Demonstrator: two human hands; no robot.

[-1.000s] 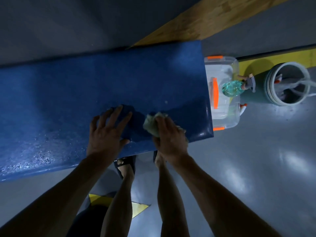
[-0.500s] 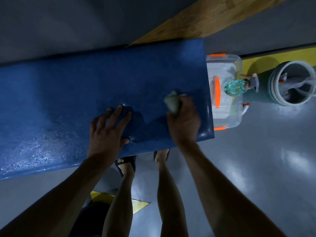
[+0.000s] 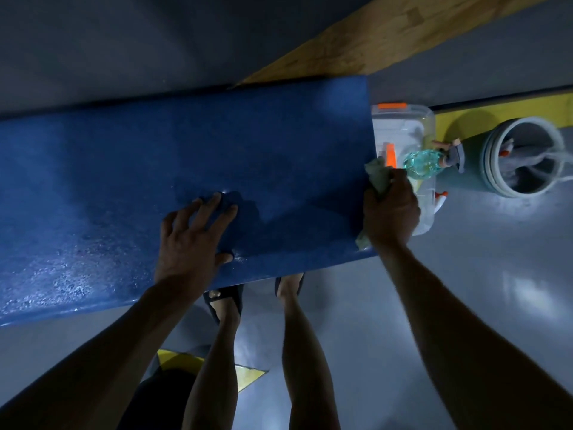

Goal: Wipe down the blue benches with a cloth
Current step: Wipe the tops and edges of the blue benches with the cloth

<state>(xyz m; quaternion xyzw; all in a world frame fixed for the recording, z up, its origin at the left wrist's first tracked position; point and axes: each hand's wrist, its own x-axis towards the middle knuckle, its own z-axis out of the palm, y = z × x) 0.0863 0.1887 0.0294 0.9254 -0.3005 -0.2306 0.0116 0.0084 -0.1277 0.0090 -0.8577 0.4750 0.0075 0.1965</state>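
Observation:
A long blue bench runs across the head view, its left part speckled with wet droplets. My left hand presses flat on the bench near its front edge, fingers spread. My right hand grips a pale green cloth at the bench's right end, where the cloth hangs over the edge. A bit of the cloth shows below my wrist too.
Just beyond the bench's right end sits a clear plastic box with orange latches, a teal spray bottle lying on it. A grey bucket stands farther right. A wooden board lies behind. My legs and sandals are below the bench.
My right hand has swept the cloth rightwards across the bench top, from near the middle front to the right end. My left hand has stayed pressed in place.

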